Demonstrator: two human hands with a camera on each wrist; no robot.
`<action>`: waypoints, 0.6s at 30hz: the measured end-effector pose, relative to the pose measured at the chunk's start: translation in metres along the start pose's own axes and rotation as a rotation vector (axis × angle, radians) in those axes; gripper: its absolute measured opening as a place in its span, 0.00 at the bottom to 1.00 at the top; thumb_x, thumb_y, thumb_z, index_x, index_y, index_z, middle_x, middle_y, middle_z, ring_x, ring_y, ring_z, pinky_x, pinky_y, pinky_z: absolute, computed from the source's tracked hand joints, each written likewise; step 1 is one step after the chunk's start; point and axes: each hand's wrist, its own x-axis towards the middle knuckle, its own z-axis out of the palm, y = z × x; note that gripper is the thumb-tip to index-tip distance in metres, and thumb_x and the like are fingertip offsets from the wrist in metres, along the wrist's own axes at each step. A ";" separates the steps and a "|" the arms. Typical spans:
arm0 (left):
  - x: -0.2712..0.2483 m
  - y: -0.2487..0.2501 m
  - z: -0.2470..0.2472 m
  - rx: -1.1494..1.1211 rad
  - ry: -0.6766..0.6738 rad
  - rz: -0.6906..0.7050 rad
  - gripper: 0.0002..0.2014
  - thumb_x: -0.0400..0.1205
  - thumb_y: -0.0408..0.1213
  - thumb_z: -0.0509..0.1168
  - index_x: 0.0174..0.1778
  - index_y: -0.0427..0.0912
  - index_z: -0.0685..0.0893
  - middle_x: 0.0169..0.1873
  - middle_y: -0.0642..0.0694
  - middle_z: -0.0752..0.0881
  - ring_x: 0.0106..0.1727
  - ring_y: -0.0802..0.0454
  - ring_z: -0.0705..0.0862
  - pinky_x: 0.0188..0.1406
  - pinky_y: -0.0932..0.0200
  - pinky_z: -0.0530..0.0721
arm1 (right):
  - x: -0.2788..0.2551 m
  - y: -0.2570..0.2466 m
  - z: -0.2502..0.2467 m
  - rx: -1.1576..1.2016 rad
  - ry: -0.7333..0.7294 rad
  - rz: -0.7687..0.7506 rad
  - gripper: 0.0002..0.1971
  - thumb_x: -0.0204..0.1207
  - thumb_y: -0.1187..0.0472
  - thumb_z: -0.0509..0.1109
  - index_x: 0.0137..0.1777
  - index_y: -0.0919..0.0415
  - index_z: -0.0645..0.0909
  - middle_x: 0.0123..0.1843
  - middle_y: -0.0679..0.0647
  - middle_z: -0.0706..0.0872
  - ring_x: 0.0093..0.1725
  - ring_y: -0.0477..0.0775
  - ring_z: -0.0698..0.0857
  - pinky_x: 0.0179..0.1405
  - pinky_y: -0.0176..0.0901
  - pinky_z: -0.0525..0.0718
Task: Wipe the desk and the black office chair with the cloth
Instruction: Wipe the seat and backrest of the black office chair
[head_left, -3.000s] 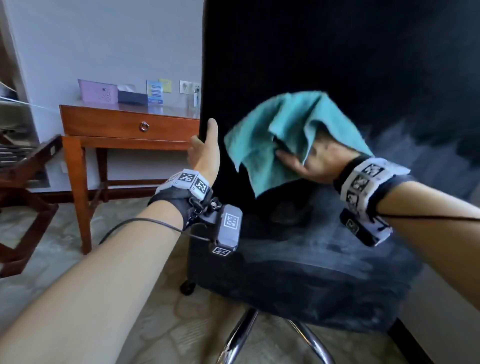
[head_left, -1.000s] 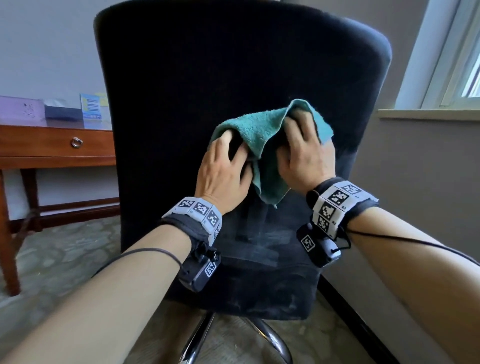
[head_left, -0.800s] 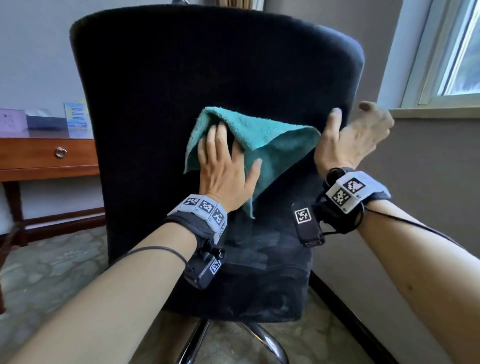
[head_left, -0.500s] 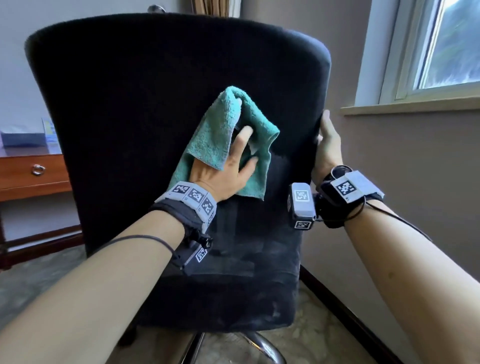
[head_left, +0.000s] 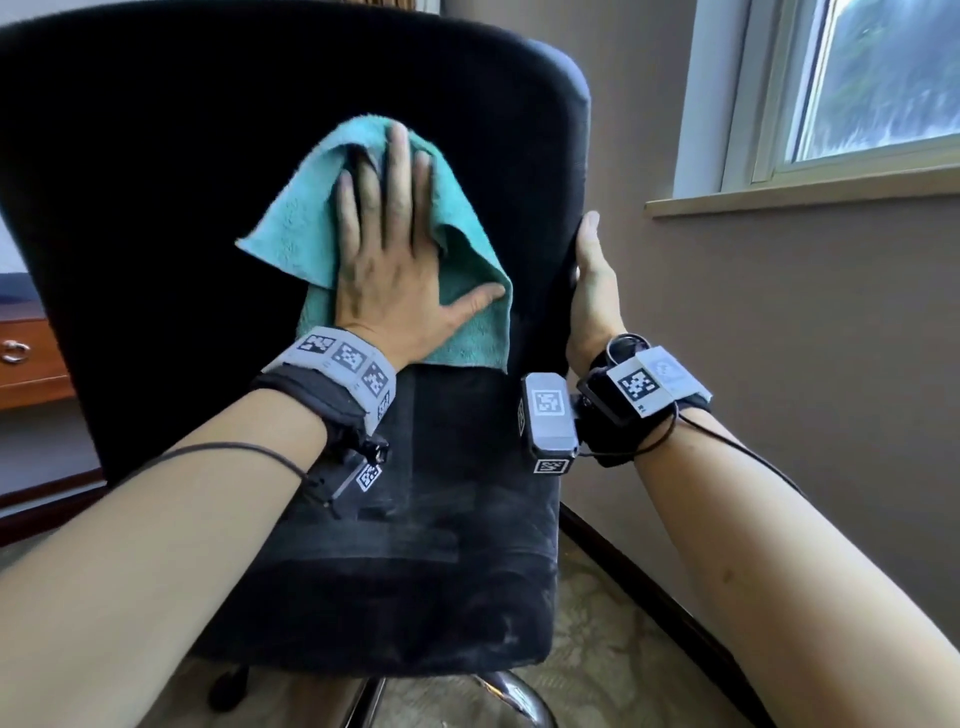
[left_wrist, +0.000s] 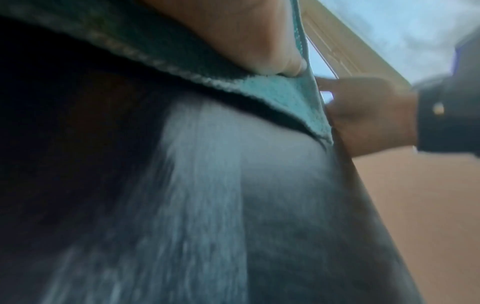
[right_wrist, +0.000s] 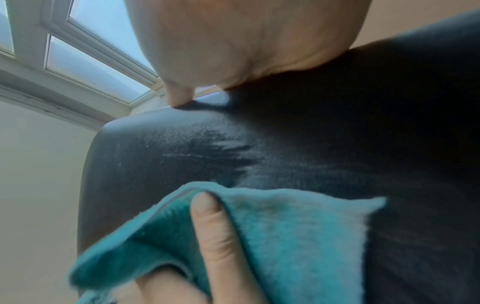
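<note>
The black office chair (head_left: 208, 156) fills the head view, its backrest facing me. A teal cloth (head_left: 291, 228) lies against the upper backrest. My left hand (head_left: 389, 260) presses flat on it with fingers straight and spread. My right hand (head_left: 592, 291) grips the backrest's right edge, thumb in front and fingers hidden behind it. In the right wrist view the cloth (right_wrist: 298, 226) sits under the left thumb (right_wrist: 215, 226), with pale wipe streaks on the chair fabric (right_wrist: 207, 156). The left wrist view shows the cloth's hem (left_wrist: 280, 96) and the right hand (left_wrist: 369, 115) at the chair's edge.
The wooden desk (head_left: 26, 358), with a ring-pull drawer, shows at the far left behind the chair. A window (head_left: 857, 78) and its sill (head_left: 805, 192) are on the right wall. A dark baseboard (head_left: 649, 582) runs along the floor, and the chrome chair base (head_left: 509, 696) is below.
The cloth passed from both hands to the left hand alone. The right hand let go and took hold of the backrest's right edge. The left hand now lies flat on the cloth, higher up.
</note>
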 end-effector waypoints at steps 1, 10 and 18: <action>-0.005 0.004 0.005 0.016 0.010 0.049 0.54 0.75 0.76 0.41 0.83 0.32 0.47 0.84 0.35 0.47 0.83 0.32 0.51 0.81 0.39 0.45 | 0.000 0.001 0.001 0.010 0.000 0.005 0.28 0.85 0.39 0.49 0.60 0.59 0.82 0.46 0.52 0.92 0.47 0.49 0.91 0.46 0.38 0.89; -0.020 0.021 0.039 -0.122 -0.216 0.518 0.37 0.80 0.70 0.40 0.83 0.62 0.35 0.85 0.53 0.43 0.85 0.42 0.49 0.83 0.41 0.51 | 0.006 -0.011 -0.026 0.023 -0.204 0.347 0.42 0.73 0.26 0.57 0.74 0.59 0.77 0.71 0.65 0.80 0.69 0.68 0.80 0.72 0.65 0.74; -0.020 0.042 0.037 -0.089 -0.200 0.535 0.38 0.81 0.68 0.43 0.83 0.60 0.35 0.85 0.51 0.43 0.85 0.41 0.50 0.82 0.41 0.45 | 0.009 -0.015 -0.039 0.020 -0.110 0.362 0.38 0.74 0.30 0.62 0.70 0.62 0.81 0.69 0.64 0.81 0.66 0.67 0.82 0.68 0.60 0.78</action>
